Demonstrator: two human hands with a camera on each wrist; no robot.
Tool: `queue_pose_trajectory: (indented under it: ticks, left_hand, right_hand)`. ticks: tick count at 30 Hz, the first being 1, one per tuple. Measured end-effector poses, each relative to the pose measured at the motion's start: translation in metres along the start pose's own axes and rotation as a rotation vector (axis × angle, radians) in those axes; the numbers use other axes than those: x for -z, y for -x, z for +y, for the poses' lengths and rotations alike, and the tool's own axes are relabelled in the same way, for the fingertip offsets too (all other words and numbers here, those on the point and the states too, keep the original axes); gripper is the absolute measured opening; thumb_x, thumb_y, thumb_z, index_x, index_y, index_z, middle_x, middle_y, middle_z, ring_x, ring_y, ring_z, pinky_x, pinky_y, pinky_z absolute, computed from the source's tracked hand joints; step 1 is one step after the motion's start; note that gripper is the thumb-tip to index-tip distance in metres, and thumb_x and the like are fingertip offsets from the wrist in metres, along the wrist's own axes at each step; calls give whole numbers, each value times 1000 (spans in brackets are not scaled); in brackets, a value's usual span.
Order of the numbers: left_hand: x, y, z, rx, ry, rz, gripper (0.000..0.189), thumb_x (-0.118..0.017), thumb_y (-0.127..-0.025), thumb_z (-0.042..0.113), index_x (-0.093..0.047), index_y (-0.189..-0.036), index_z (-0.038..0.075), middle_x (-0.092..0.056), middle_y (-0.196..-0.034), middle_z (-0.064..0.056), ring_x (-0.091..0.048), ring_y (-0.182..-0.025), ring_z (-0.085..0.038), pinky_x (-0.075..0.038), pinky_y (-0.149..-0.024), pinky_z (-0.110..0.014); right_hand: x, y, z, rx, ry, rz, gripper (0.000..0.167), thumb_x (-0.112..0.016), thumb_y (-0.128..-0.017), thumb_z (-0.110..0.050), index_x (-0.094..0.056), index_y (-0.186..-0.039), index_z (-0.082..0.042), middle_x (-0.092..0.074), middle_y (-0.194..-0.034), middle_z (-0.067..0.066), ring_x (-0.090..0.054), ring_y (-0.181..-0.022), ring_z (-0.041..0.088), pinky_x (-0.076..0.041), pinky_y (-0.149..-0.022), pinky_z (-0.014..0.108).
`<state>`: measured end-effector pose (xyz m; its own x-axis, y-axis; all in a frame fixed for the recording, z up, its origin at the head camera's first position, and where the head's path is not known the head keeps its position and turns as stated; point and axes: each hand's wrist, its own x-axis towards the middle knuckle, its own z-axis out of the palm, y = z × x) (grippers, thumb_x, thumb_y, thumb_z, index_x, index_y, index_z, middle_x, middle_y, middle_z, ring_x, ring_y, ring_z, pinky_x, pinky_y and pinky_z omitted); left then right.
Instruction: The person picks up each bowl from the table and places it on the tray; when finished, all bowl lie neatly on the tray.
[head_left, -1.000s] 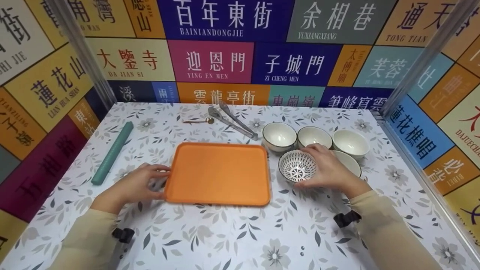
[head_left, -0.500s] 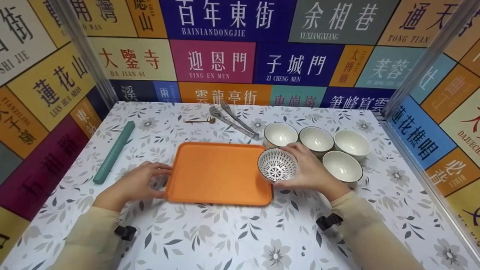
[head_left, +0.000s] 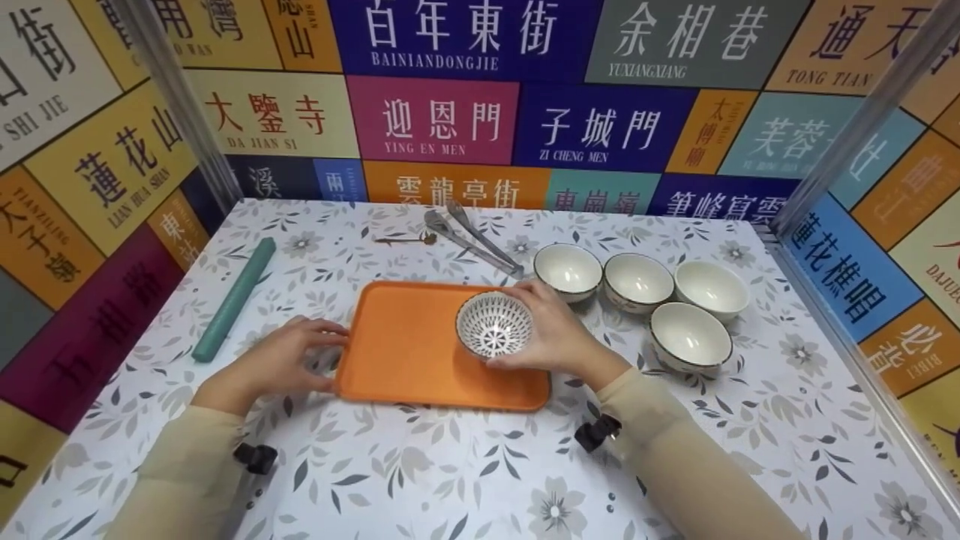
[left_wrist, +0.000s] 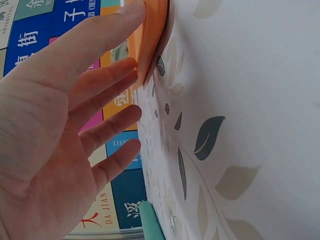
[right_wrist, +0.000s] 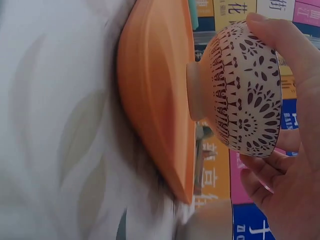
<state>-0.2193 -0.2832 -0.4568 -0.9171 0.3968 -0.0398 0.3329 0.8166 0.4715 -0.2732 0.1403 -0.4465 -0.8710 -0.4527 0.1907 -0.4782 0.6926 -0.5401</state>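
Note:
A small bowl with a black-and-white pattern is in my right hand, thumb on one side of its rim and fingers on the other. The right wrist view has the bowl upright, its foot a little above the orange tray. That tray lies flat on the table, the bowl over its right half. At the tray's left edge is my left hand, thumb and fingers spread. In the left wrist view its thumb and forefinger touch the tray's rim, the other fingers being extended.
Several white bowls stand close together right of the tray. Behind it lie metal tongs and a thin brown stick-like item. A green rod is at the left. Sign-covered walls edge the flower-patterned table.
My right hand has carried the patterned bowl leftward, away from the other bowls and over the tray. The left hand has stayed at the tray's left edge.

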Motion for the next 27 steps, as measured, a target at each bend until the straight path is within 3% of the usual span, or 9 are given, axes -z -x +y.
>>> queue_pose_trajectory:
  ticks: [3, 7, 10, 13, 20, 27]
  left_hand:
    - [-1, -1, -2, -6, 24, -2, 65, -93, -73, 28, -71, -133, 16, -59, -146, 2, -50, -135, -28, -42, -114, -59]
    - [-2, -3, -7, -21, 43, 10, 64, -95, -70, 28, -73, -129, 17, -60, -145, 3, -50, -136, -27, -40, -116, -57]
    - [-2, -4, -10, -40, 35, 24, 64, -97, -68, 28, -75, -126, 17, -62, -143, 3, -51, -134, -27, -40, -115, -56]
    - [-2, -4, -10, -49, 28, 23, 63, -97, -68, 29, -75, -126, 16, -62, -143, 2, -52, -134, -28, -40, -115, -57]
    - [-2, -6, -6, -5, 28, 0, 64, -96, -68, 32, -74, -127, 19, -61, -144, 3, -49, -139, -28, -37, -119, -58]
    - [-1, -5, -7, -1, 43, 1, 66, -96, -67, 30, -74, -128, 17, -60, -146, 1, -50, -139, -29, -35, -120, -58]
  right_hand:
    - [-10, -11, -9, 21, 14, -2, 118, -96, -52, -62, -50, -152, -20, -49, -144, 2, -49, -134, 27, -41, -116, 58]
    - [-22, -24, -20, 49, 41, -12, 118, -94, -54, -67, -51, -152, -19, -50, -144, 3, -49, -135, 26, -25, -124, 61]
    - [-31, -34, -27, 60, 29, -26, 117, -94, -55, -65, -50, -152, -16, -49, -145, 4, -51, -134, 25, -29, -123, 58]
    - [-39, -45, -35, 63, -11, -36, 115, -96, -56, -59, -51, -151, -12, -48, -144, 5, -51, -132, 25, -43, -116, 50]
    - [-58, -66, -51, 15, -57, -42, 117, -96, -55, -60, -49, -152, -13, -46, -149, 3, -45, -139, 25, -39, -120, 48]
    - [-79, -86, -65, -1, -79, -25, 117, -96, -56, -60, -49, -151, -9, -46, -146, 5, -48, -135, 25, -42, -119, 43]
